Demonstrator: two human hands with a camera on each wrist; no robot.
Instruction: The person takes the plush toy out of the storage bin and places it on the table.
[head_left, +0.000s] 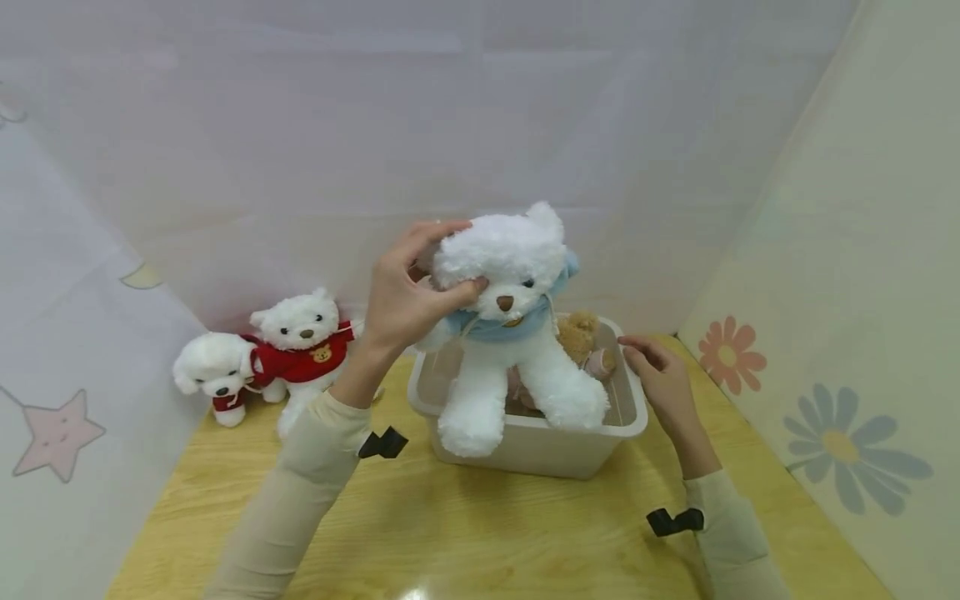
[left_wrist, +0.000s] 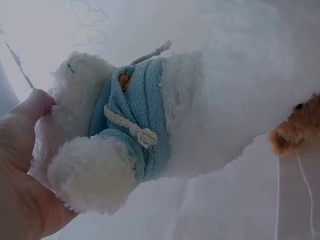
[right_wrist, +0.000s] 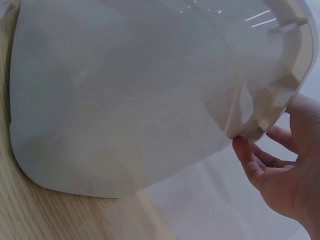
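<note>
A white teddy bear in a light-blue hooded top is held by its head in my left hand; the thumb presses near one eye. Its legs hang in front of a whitish plastic bin and hide part of the rim. In the left wrist view, the blue top has a knotted cord, and my left hand wraps the head end. Fingers and thumb of my right hand pinch the bin's right rim, also seen at the bin wall in the right wrist view.
Inside the bin sits a tan teddy bear. Left on the wooden table are a white bear in a red top and a white plush dog in red. Patterned sheets hang around the table.
</note>
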